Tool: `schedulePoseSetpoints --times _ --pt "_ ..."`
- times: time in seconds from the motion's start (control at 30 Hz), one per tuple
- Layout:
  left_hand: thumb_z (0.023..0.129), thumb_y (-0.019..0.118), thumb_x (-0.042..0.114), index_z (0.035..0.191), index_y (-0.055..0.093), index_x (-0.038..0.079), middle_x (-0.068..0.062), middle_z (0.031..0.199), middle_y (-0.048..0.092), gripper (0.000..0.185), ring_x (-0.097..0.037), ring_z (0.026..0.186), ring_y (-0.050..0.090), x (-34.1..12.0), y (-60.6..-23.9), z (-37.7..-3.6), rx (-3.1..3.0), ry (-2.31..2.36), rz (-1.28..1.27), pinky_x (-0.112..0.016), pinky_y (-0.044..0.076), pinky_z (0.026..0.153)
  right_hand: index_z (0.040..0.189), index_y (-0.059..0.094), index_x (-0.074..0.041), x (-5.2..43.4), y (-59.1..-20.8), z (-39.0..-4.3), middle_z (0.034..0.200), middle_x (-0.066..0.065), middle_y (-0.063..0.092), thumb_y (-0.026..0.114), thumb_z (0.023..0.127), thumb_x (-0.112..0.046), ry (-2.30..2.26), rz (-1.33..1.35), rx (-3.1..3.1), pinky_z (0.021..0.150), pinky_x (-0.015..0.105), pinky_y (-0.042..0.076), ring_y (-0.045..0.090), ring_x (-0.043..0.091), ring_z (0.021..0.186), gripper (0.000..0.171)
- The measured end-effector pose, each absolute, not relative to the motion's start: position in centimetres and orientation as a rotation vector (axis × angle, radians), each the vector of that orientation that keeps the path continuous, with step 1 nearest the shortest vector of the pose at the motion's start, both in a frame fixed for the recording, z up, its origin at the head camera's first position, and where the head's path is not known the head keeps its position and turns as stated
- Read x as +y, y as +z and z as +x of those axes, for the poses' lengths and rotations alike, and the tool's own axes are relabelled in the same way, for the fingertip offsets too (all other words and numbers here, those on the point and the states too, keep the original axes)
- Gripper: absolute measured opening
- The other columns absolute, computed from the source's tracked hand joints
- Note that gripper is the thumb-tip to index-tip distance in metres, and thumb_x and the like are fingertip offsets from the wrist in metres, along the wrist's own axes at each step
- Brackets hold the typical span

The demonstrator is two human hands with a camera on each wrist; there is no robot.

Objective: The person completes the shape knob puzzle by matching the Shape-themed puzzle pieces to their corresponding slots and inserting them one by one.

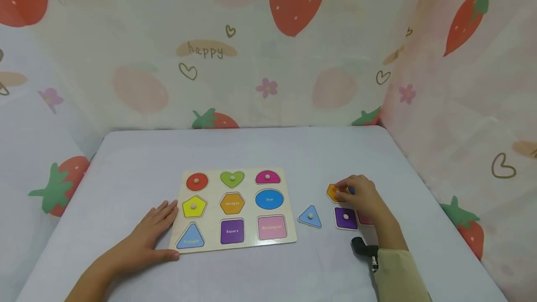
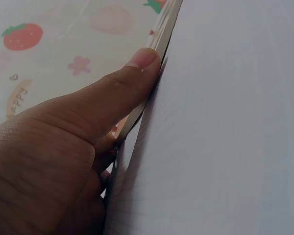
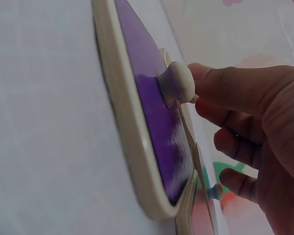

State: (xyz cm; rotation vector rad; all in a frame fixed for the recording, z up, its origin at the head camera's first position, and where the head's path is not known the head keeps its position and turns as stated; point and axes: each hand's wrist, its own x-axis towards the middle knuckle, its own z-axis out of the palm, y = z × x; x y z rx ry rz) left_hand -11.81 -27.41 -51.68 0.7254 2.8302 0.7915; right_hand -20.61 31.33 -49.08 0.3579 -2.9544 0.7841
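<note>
My right hand [image 1: 362,195] pinches the knob of an orange hexagon puzzle piece [image 1: 331,193], right of the board. In the right wrist view, the purple square piece [image 3: 154,98] with its round knob stands in front and hides most of that grip. My left hand [image 1: 144,234] lies with fingers extended along the left edge of the wooden shape board [image 1: 209,243]. Its thumb [image 2: 137,68] touches the board's edge near the lower left corner. Red circle [image 1: 197,181], green heart [image 1: 232,179], magenta half circle [image 1: 267,177] and yellow pentagon [image 1: 194,206] pieces sit in the board.
A blue triangle piece [image 1: 309,217] lies between board and right hand. A pink piece [image 1: 365,218] and a bit of blue [image 1: 351,190] are partly hidden by that hand. A black device [image 1: 362,247] is by the right wrist. Strawberry-print cloth [image 1: 268,59] surrounds the white table [image 1: 235,278].
</note>
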Motion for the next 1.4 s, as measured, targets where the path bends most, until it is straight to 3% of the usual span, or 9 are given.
schedulePoseSetpoints --times 0.3,0.5,0.63,0.77,1.4 --pt "0.077 0.074 0.072 0.160 0.031 0.004 -0.013 0.169 0.025 0.116 -0.038 0.157 0.012 -27.4 -51.4 -11.8 2.826 0.804 0.719 -0.004 -0.015 0.113 0.105 0.080 -0.012 30.8 -49.3 -20.8 0.095 0.000 0.075 0.076 0.094 -0.023 0.671 0.277 -3.012 0.091 0.058 0.040 0.060 0.028 0.098 0.017" --pt "0.076 0.073 0.074 0.160 0.033 0.004 -0.012 0.169 0.027 0.116 -0.038 0.156 0.014 -27.4 -51.8 -11.6 2.828 0.794 0.719 -0.004 -0.016 0.112 0.104 0.081 -0.013 30.1 -48.8 -20.3 0.098 0.001 0.076 0.076 0.093 -0.021 0.803 0.210 -2.977 0.093 0.054 0.038 0.059 0.027 0.100 0.014" --pt "0.076 0.073 0.074 0.160 0.033 0.004 -0.011 0.169 0.026 0.116 -0.036 0.157 0.013 -27.3 -52.3 -11.7 2.838 0.801 0.727 -0.005 -0.015 0.113 0.104 0.081 -0.014 28.8 -47.7 -20.3 0.101 0.001 0.076 0.077 0.093 -0.019 0.851 0.254 -2.910 0.088 0.048 0.041 0.059 0.026 0.100 0.013" --pt "0.076 0.071 0.075 0.160 0.032 0.005 -0.011 0.169 0.026 0.116 -0.032 0.158 0.011 -27.3 -52.5 -11.8 2.835 0.796 0.735 -0.004 -0.015 0.113 0.104 0.082 -0.015 26.6 -46.5 -20.5 0.098 -0.002 0.076 0.078 0.092 -0.019 0.914 0.292 -2.882 0.084 0.040 0.044 0.058 0.024 0.099 0.013" --pt "0.076 0.074 0.072 0.161 0.030 0.005 -0.009 0.170 0.024 0.116 -0.037 0.157 0.011 -27.3 -51.7 -11.8 2.823 0.824 0.708 -0.004 -0.015 0.113 0.099 0.082 -0.018 14.2 -43.9 -21.9 0.090 -0.008 0.072 0.079 0.092 -0.023 0.993 0.468 -2.854 0.086 0.036 0.054 0.058 0.020 0.099 0.009"
